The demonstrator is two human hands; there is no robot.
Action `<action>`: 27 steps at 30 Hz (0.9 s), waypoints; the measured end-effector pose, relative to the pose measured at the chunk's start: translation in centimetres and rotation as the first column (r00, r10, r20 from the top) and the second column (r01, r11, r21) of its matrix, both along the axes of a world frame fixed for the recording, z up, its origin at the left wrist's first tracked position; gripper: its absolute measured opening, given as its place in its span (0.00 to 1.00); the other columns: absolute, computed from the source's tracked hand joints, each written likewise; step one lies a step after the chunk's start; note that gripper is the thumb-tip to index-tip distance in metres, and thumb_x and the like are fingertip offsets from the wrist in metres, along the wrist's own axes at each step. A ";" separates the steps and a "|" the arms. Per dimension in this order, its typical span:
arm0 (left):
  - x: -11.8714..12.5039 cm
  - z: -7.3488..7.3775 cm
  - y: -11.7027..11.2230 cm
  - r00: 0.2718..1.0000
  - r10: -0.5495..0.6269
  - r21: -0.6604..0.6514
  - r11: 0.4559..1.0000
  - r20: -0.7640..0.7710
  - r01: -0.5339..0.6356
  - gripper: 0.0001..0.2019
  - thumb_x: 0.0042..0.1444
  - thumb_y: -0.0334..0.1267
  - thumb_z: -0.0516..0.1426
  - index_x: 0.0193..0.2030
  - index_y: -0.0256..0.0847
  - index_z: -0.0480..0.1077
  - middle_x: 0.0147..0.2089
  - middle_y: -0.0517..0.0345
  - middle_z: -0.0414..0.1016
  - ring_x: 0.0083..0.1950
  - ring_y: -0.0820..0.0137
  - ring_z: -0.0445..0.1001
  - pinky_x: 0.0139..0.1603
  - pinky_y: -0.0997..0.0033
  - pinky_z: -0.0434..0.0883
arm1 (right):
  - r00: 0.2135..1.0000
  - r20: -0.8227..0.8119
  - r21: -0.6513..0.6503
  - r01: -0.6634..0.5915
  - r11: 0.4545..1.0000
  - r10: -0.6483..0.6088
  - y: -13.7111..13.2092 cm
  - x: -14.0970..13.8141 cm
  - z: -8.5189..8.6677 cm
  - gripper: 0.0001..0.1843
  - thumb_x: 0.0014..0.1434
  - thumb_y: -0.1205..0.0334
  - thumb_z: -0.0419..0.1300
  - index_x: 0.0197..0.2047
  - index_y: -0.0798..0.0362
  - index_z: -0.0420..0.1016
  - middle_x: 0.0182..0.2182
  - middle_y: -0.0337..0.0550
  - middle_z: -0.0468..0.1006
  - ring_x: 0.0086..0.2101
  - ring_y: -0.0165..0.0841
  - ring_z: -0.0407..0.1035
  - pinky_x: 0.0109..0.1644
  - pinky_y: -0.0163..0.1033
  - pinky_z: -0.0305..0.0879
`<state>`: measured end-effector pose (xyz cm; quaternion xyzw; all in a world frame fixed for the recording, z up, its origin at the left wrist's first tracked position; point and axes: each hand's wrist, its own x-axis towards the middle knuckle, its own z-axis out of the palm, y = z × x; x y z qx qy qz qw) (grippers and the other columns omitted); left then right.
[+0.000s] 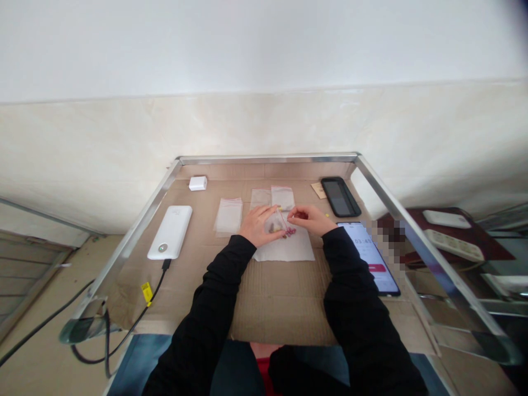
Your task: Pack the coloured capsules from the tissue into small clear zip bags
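Note:
My left hand [258,224] holds a small clear zip bag [275,223] over a white sheet of paper [289,248] on the cardboard-covered table. Its fingers curl round the bag's left side. My right hand [309,218] pinches the bag's right edge with thumb and fingers closed. A few small pink beads [291,232] lie on the paper just below the bag, and some dark and yellowish bits show inside it. Both sleeves are black.
Empty clear zip bags lie to the left [228,215] and behind [282,196]. A white power bank [170,232] with a black cable, a white charger [198,183], a dark phone [340,196] and a lit phone [371,254] sit around. A metal rim [396,209] frames the table.

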<state>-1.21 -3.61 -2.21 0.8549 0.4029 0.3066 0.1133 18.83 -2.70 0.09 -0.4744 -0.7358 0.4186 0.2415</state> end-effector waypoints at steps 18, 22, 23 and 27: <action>0.2 0.1 -0.3 0.998 0.009 0.044 0.999 0.064 -0.011 0.34 0.43 0.54 0.56 0.54 0.35 0.60 0.47 0.46 0.67 0.50 0.63 0.65 0.51 0.59 0.65 | 0.977 -0.211 -0.111 -0.070 0.991 0.046 0.1 -1.6 0.0 0.16 0.47 0.55 0.57 0.33 0.60 0.73 0.26 0.43 0.73 0.26 0.27 0.65 0.31 0.34 0.62; 0.2 0.3 -0.4 0.999 0.025 0.010 1.000 0.034 -0.025 0.35 0.43 0.55 0.55 0.54 0.35 0.59 0.48 0.46 0.66 0.49 0.62 0.65 0.51 0.60 0.64 | 0.983 -0.185 -0.098 -0.022 0.995 0.004 0.0 -1.7 -0.1 0.18 0.46 0.55 0.59 0.35 0.61 0.74 0.29 0.46 0.75 0.26 0.28 0.66 0.29 0.34 0.63; 0.2 0.4 -0.4 0.999 0.028 0.005 1.000 0.026 -0.028 0.36 0.43 0.56 0.55 0.55 0.35 0.58 0.48 0.46 0.66 0.49 0.62 0.65 0.51 0.60 0.64 | 0.985 -0.175 -0.094 -0.014 0.995 -0.003 0.0 -1.8 -0.1 0.18 0.46 0.55 0.59 0.35 0.62 0.74 0.29 0.47 0.75 0.25 0.28 0.66 0.29 0.34 0.63; 0.3 0.5 -0.4 0.999 0.047 0.001 0.999 0.015 -0.047 0.37 0.42 0.58 0.55 0.55 0.36 0.58 0.48 0.47 0.66 0.50 0.62 0.65 0.51 0.60 0.64 | 0.993 -0.118 -0.079 -0.022 0.997 0.012 -0.1 -1.9 -0.1 0.20 0.46 0.54 0.59 0.36 0.63 0.74 0.28 0.47 0.75 0.21 0.27 0.66 0.26 0.34 0.63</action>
